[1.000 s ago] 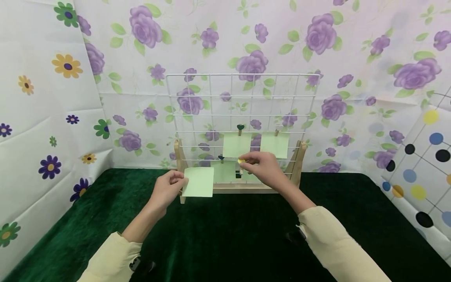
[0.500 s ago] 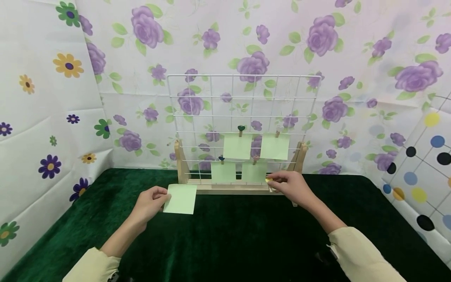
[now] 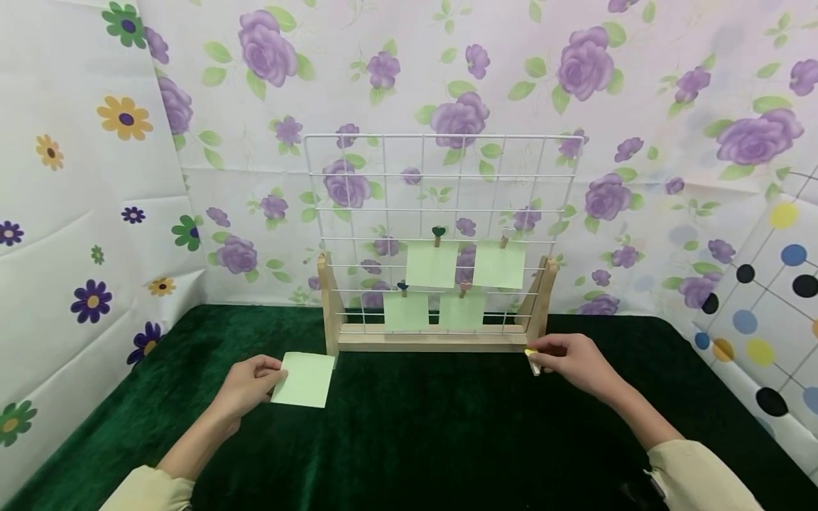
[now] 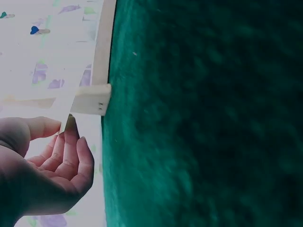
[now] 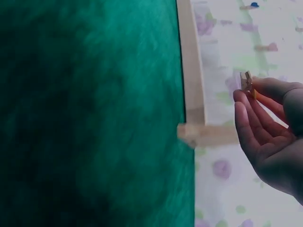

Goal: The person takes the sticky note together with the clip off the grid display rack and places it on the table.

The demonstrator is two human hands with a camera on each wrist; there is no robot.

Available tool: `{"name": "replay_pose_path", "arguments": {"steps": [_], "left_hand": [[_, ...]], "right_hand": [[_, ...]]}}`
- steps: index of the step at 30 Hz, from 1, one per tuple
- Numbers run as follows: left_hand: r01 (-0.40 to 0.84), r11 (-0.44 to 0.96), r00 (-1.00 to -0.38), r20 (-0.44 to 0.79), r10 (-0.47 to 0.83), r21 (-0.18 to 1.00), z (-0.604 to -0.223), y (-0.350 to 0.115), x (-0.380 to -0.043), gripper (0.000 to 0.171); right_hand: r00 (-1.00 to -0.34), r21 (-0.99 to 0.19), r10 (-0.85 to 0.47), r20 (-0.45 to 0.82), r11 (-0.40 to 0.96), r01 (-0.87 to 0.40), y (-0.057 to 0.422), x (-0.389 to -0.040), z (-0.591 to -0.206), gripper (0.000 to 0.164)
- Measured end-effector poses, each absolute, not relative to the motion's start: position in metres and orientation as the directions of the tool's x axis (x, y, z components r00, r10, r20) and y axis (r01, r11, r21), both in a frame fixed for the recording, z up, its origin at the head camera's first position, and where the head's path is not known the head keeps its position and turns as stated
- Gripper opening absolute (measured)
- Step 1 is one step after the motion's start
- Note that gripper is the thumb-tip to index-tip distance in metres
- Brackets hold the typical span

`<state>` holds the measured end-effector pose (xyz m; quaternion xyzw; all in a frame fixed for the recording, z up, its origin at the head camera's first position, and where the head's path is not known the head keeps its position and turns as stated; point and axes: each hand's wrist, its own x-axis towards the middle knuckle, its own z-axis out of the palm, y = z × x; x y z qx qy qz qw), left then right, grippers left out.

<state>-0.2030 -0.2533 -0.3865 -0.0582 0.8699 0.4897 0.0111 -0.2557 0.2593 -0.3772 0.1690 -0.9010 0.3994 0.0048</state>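
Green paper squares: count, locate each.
5: one square in the left hand; on the rack, upper-left square, upper-right square, lower-left square, lower-right square. Stacked extras may hide.

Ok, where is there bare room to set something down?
The green cloth is bare in front of the wooden base, between the held paper and the right hand. The wire grid is free up top; four clipped sheets crowd its lower middle.
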Motion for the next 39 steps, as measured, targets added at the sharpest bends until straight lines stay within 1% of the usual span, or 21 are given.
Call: {"name": "replay_pose_path", "arguments": {"steps": [7, 12, 22, 27, 39], "left_hand": [[-0.156, 0.549, -0.987, -0.114, -0.109, 0.821, -0.395, -0.269, -0.205, 0.033], [-0.19, 0.564, -0.982, -0.148, -0.12, 0.804, -0.398, -0.281, -0.208, 0.034], [-0.196, 0.639, -0.98, -0.172, -0.101, 0.744, -0.399, -0.287, -0.208, 0.027], [-0.185, 0.666, -0.982, -0.16, -0.099, 0.723, -0.4, -0.287, -0.209, 0.027], [-0.181, 0.674, -0.983, -0.155, -0.1, 0.716, -0.399, -0.284, -0.207, 0.027]], "right_hand": [[-0.959, -0.74, -0.283, 0.023, 0.64, -0.207, 0.286, -0.254, -0.392, 0.03], [-0.96, -0.735, -0.279, -0.026, 0.657, -0.171, 0.298, -0.255, -0.401, 0.029], [-0.96, -0.72, -0.277, -0.043, 0.675, -0.163, 0.314, -0.261, -0.411, 0.025], [-0.958, -0.707, -0.284, -0.048, 0.687, -0.168, 0.317, -0.263, -0.413, 0.023], [-0.962, -0.7, -0.268, -0.062, 0.698, -0.149, 0.315, -0.264, -0.413, 0.021]]}}
